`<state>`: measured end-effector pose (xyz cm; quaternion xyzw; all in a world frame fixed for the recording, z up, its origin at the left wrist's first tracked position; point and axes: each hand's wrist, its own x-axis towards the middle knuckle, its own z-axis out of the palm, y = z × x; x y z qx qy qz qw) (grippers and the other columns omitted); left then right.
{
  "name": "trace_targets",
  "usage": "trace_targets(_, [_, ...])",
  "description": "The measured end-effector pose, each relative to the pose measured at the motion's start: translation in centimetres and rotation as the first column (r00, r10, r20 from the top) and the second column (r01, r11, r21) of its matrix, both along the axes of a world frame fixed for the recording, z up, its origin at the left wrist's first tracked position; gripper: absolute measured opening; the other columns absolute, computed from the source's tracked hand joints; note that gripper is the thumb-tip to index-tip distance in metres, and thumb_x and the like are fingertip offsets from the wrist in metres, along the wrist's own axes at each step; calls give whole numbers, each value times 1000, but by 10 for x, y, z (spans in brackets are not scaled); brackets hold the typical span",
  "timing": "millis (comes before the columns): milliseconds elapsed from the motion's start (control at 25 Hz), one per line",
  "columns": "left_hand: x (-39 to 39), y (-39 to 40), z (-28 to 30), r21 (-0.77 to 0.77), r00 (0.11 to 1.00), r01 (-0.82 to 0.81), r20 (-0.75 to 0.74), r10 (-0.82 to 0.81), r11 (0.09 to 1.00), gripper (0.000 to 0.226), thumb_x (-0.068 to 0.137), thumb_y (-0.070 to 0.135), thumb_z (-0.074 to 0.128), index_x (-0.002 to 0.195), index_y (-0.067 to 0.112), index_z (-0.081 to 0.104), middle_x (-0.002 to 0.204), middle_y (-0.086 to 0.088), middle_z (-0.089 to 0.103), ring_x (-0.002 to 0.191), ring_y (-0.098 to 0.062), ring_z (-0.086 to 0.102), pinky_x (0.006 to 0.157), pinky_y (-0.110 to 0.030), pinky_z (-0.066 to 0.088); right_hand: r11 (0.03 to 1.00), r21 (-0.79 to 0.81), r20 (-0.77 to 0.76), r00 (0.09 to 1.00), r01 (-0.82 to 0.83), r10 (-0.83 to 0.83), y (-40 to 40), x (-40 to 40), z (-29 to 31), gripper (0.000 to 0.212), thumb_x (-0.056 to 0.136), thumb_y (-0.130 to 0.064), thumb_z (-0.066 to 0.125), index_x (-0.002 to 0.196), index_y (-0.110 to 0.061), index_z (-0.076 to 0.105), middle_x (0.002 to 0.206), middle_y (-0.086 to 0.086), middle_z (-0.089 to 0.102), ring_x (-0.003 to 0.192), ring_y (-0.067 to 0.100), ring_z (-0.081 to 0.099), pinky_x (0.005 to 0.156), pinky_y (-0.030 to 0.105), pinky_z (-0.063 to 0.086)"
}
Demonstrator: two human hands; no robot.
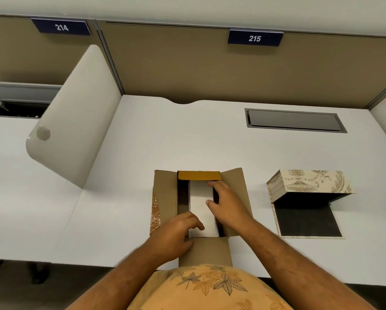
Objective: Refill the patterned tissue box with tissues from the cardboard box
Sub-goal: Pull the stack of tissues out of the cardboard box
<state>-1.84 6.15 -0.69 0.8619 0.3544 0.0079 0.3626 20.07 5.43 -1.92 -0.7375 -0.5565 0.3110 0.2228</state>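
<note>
A brown cardboard box (165, 193) lies on the white desk in front of me with its flaps spread open. Inside it sits a white stack of tissues (198, 198). My left hand (176, 231) rests on the stack's near left corner, fingers curled onto it. My right hand (227, 202) reaches in from the right, fingers along the stack's right side and thumb on top. The patterned tissue box (308, 182) stands to the right, its cream lid tipped up at the back and its dark interior (308, 220) showing nothing inside.
A beige divider panel (75, 121) slants up at the left. A grey cable hatch (295, 119) is set in the desk at the back right, and another stands open at far left (20, 101). The desk's front edge runs just below my arms.
</note>
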Motion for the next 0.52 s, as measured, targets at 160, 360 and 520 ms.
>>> trace_targets(160, [7, 6, -3, 11, 998, -53, -37, 54, 999, 47, 94, 7, 72, 135, 30, 69, 142, 11, 61, 128, -10, 60, 97, -11, 48, 996, 64, 50, 997, 60, -63, 26, 2, 13, 67, 95, -30, 70, 156, -31, 40, 159, -4, 47, 135, 19, 57, 100, 26, 46])
trace_targets(360, [12, 19, -5, -178, 987, -146, -94, 131, 973, 78, 84, 4, 78, 153, 31, 52, 162, 5, 46, 145, -20, 50, 107, -26, 52, 1000, 12, 135, 991, 3, -5, 62, 6, 25, 68, 97, -27, 68, 158, -23, 38, 164, 2, 39, 125, 24, 64, 101, 39, 57])
trace_targets(520, [29, 30, -5, -502, 904, -394, -60, 424, 770, 97, 85, 20, 85, 164, 28, 30, 164, 4, 44, 141, -21, 55, 102, -28, 55, 998, -46, 112, 993, -34, 39, 59, 1, 22, 66, 97, -27, 69, 157, -22, 42, 164, 2, 39, 130, 25, 61, 106, 37, 55])
